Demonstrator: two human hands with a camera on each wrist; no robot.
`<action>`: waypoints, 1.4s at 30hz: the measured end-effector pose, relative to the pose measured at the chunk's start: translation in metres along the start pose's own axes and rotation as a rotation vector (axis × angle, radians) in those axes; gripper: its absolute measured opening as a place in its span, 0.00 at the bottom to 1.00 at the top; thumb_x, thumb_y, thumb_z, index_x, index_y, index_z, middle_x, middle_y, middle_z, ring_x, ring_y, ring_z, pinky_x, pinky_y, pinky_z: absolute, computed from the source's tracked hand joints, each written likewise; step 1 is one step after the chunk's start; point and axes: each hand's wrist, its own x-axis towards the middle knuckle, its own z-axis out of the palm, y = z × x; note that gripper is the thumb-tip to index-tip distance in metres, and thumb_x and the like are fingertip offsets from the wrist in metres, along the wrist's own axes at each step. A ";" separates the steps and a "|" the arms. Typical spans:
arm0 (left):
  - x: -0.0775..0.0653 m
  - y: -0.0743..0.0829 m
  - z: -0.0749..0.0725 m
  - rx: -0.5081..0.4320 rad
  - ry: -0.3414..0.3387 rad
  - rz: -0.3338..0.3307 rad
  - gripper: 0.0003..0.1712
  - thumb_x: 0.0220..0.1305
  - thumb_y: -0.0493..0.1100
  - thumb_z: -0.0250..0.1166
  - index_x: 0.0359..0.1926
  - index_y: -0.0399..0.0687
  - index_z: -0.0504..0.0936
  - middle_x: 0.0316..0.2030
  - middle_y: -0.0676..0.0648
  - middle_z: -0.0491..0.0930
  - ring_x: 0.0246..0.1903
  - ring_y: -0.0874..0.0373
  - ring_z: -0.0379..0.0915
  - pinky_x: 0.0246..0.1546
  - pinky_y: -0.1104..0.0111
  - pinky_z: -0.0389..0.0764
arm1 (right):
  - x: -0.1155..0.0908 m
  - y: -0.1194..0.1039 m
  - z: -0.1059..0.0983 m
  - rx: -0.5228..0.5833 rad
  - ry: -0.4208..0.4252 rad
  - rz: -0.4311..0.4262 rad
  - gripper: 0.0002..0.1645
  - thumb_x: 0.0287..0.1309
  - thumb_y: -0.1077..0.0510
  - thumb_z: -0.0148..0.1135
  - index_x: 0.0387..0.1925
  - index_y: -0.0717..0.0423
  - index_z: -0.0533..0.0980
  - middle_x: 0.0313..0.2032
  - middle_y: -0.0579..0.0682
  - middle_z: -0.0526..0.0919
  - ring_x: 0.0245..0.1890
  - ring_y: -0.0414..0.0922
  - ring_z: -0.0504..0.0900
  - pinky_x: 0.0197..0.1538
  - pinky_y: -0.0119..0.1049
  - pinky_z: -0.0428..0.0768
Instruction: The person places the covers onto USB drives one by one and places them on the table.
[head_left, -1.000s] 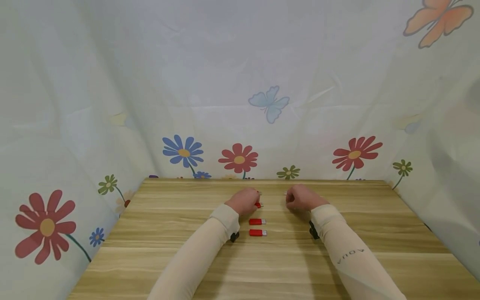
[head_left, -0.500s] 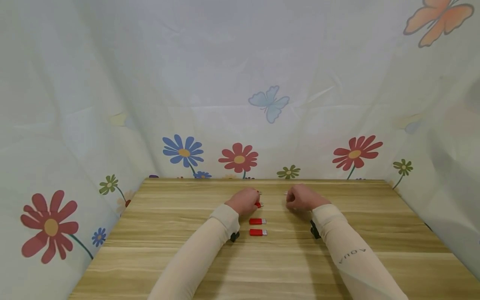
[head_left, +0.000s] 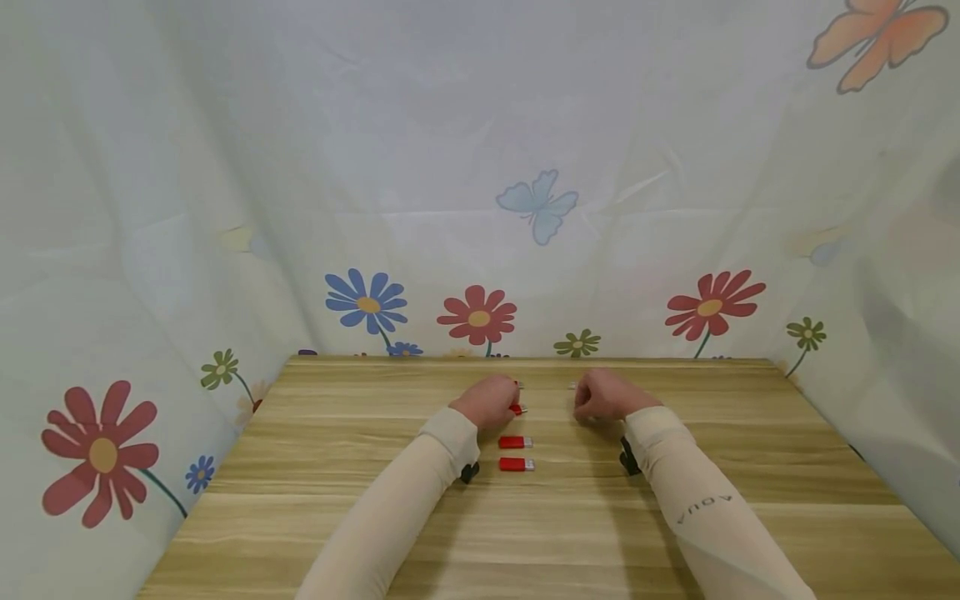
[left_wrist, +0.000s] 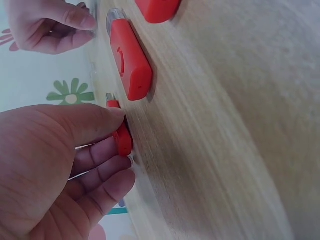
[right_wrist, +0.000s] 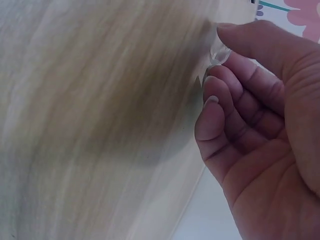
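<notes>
Between thumb and fingers, my left hand (head_left: 486, 402) pinches a red USB stick (left_wrist: 123, 139) close over the wooden tabletop (head_left: 337, 467). The metal plug of that stick points toward the far side in the left wrist view, and my thumb covers part of its body. My right hand (head_left: 609, 395) is a short way to the right, its thumb and forefinger pinching a small clear cap (right_wrist: 219, 54). Its other fingers curl loosely beneath. Just below my left fingers lies a second red USB stick (left_wrist: 131, 62) with a clear cap on its plug end.
Two more red USB sticks, one (head_left: 516, 442) above the other (head_left: 517, 465), lie in the same column nearer me, plugs to the right. A white flowered curtain (head_left: 450, 167) hangs behind the table's far edge and along both sides.
Both hands stay almost where they were. My right hand has shifted very slightly to the right.
</notes>
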 end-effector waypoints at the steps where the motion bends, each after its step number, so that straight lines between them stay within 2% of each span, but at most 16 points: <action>1: 0.001 0.000 0.001 -0.008 -0.003 -0.003 0.09 0.67 0.42 0.69 0.28 0.49 0.83 0.23 0.52 0.76 0.26 0.57 0.69 0.32 0.72 0.73 | -0.001 0.000 0.000 0.007 -0.003 0.003 0.03 0.54 0.62 0.70 0.26 0.53 0.85 0.23 0.46 0.84 0.22 0.39 0.75 0.27 0.34 0.74; 7: 0.007 -0.005 0.008 -0.028 -0.005 0.032 0.22 0.65 0.39 0.68 0.15 0.49 0.72 0.14 0.53 0.60 0.17 0.59 0.56 0.21 0.71 0.62 | -0.004 0.004 0.000 0.021 -0.011 0.007 0.04 0.54 0.60 0.71 0.25 0.54 0.85 0.22 0.44 0.83 0.21 0.39 0.75 0.27 0.33 0.74; 11: 0.008 -0.009 0.011 -0.029 0.001 0.062 0.25 0.63 0.39 0.68 0.12 0.49 0.67 0.12 0.54 0.54 0.14 0.60 0.50 0.18 0.70 0.58 | -0.007 0.007 0.000 0.039 0.010 0.029 0.03 0.52 0.60 0.71 0.27 0.55 0.84 0.23 0.45 0.82 0.23 0.39 0.75 0.28 0.34 0.75; 17: 0.007 -0.011 0.009 -0.048 -0.011 0.046 0.20 0.64 0.43 0.70 0.16 0.50 0.74 0.14 0.52 0.64 0.16 0.58 0.60 0.20 0.71 0.65 | -0.009 0.006 -0.003 0.096 0.100 0.028 0.03 0.50 0.62 0.73 0.26 0.56 0.84 0.25 0.47 0.83 0.25 0.41 0.77 0.32 0.35 0.77; 21: 0.005 -0.011 0.004 -0.080 -0.019 0.029 0.16 0.64 0.45 0.72 0.20 0.51 0.78 0.18 0.51 0.71 0.20 0.57 0.67 0.24 0.70 0.70 | -0.009 0.006 -0.002 0.136 0.138 0.012 0.06 0.51 0.62 0.74 0.31 0.59 0.85 0.28 0.48 0.85 0.29 0.41 0.80 0.36 0.36 0.80; 25: 0.004 -0.012 -0.001 -0.078 -0.031 0.029 0.16 0.64 0.45 0.72 0.21 0.51 0.77 0.18 0.52 0.67 0.19 0.58 0.64 0.24 0.70 0.68 | -0.010 0.008 -0.003 0.172 0.138 0.005 0.10 0.53 0.62 0.74 0.37 0.63 0.85 0.31 0.50 0.87 0.31 0.40 0.83 0.39 0.37 0.83; 28: -0.001 -0.011 -0.007 -0.067 -0.031 0.034 0.18 0.64 0.45 0.72 0.20 0.51 0.76 0.17 0.52 0.63 0.18 0.58 0.60 0.23 0.70 0.66 | -0.012 0.006 -0.005 0.163 0.132 -0.015 0.10 0.55 0.62 0.74 0.38 0.63 0.86 0.33 0.50 0.88 0.32 0.40 0.83 0.39 0.38 0.84; 32: -0.010 -0.009 -0.015 -0.082 -0.022 0.036 0.17 0.63 0.45 0.73 0.20 0.51 0.77 0.17 0.52 0.63 0.19 0.58 0.60 0.24 0.71 0.67 | -0.015 0.005 -0.008 0.134 0.141 -0.062 0.09 0.56 0.61 0.73 0.38 0.63 0.86 0.33 0.49 0.88 0.34 0.40 0.83 0.40 0.39 0.84; 35: -0.011 -0.011 -0.016 -0.083 -0.022 0.045 0.17 0.63 0.46 0.73 0.21 0.52 0.77 0.18 0.53 0.63 0.20 0.59 0.61 0.24 0.71 0.67 | -0.016 0.004 -0.009 0.121 0.149 -0.098 0.09 0.56 0.62 0.73 0.37 0.63 0.86 0.33 0.49 0.88 0.34 0.40 0.83 0.40 0.39 0.84; 42: -0.015 -0.012 -0.019 -0.068 -0.001 0.068 0.12 0.60 0.47 0.76 0.28 0.54 0.80 0.24 0.55 0.76 0.28 0.59 0.71 0.32 0.72 0.75 | -0.022 -0.004 -0.013 0.099 0.140 -0.148 0.09 0.56 0.62 0.74 0.38 0.62 0.87 0.34 0.48 0.89 0.34 0.39 0.84 0.41 0.37 0.84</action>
